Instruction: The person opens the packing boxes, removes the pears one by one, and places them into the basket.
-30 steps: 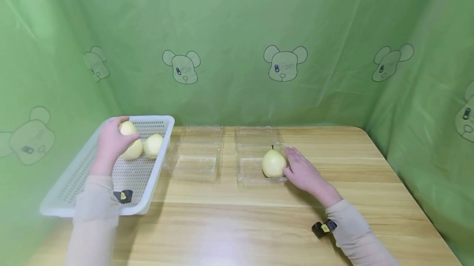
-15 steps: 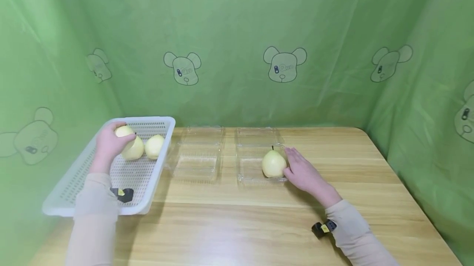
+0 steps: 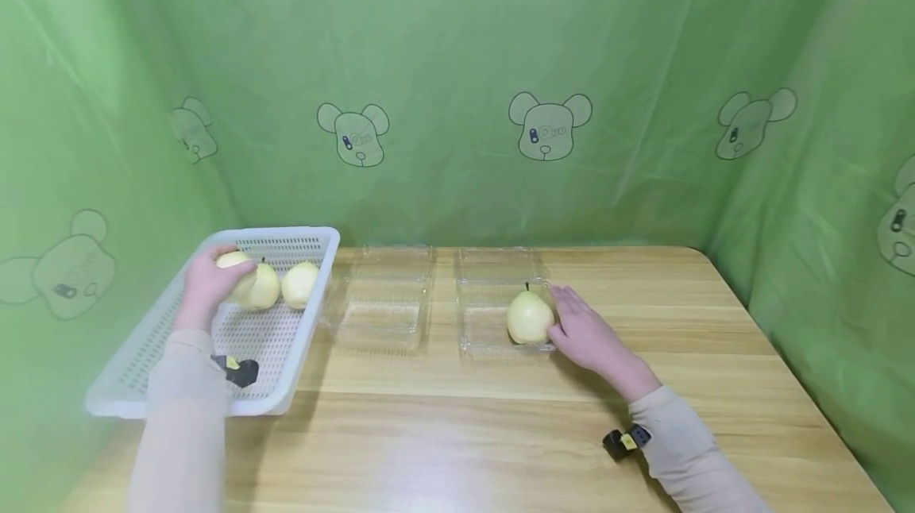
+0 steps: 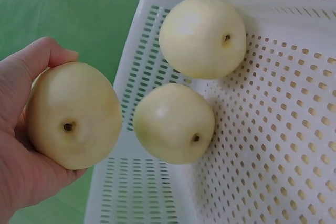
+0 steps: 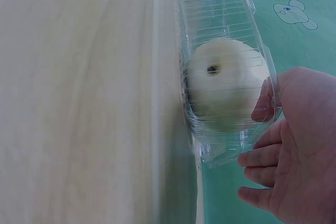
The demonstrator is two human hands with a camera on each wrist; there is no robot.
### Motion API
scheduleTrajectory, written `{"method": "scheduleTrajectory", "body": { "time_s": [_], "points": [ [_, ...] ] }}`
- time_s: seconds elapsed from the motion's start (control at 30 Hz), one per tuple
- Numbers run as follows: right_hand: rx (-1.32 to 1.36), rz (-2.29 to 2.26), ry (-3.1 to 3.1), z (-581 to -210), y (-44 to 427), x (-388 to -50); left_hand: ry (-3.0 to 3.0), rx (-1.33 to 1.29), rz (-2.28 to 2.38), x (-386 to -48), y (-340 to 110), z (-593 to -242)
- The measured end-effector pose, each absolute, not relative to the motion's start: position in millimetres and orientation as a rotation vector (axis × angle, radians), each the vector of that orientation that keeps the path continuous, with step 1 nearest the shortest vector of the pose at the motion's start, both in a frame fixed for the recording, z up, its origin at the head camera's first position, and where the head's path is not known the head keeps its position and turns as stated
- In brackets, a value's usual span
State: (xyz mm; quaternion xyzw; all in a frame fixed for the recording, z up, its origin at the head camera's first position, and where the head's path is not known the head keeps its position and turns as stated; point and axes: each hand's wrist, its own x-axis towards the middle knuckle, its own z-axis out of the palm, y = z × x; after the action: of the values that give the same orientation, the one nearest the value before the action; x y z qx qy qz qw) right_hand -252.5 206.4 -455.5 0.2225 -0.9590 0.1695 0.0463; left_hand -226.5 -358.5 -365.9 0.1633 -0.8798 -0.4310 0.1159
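Observation:
My left hand [image 3: 207,283] grips a pale yellow pear [image 4: 73,116], fingers and thumb curled round its sides. It holds this pear at the white perforated basket [image 3: 306,346]. Two more pears lie in the basket, a nearer pear [image 4: 176,124] and a farther pear [image 4: 202,38]. My right hand [image 3: 589,334] is at the right side of a clear plastic clamshell box [image 5: 215,9]. Inside that box stands a pear [image 3: 530,318], stem up. The right thumb reaches over the box's rim to the pear, while the other fingers lie loosely extended outside the wall.
A second clear clamshell box [image 3: 382,322] lies opened between the basket and the right-hand box. All stand on a wooden table [image 3: 443,433]. Green cloth [image 3: 457,36] with bear-head prints hangs behind and at both sides. A small black device is on each wrist.
My left hand, with its pear, has shifted slightly left and toward me. My right hand and the boxed pear have stayed in place.

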Motion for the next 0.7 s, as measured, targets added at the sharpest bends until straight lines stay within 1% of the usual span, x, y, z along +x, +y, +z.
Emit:
{"method": "scheduleTrajectory", "body": {
  "time_s": [0.4,0.7],
  "points": [
    [0.673,0.534,-2.926,-454.5,205.0,-250.3,-2.613,0.594,-1.349,-232.7,-377.5,-381.6],
    [0.668,0.535,-2.939,-456.3,206.1,-252.9,-2.651,0.605,-1.331,-236.3,-388.4,-390.1]
  ]
}}
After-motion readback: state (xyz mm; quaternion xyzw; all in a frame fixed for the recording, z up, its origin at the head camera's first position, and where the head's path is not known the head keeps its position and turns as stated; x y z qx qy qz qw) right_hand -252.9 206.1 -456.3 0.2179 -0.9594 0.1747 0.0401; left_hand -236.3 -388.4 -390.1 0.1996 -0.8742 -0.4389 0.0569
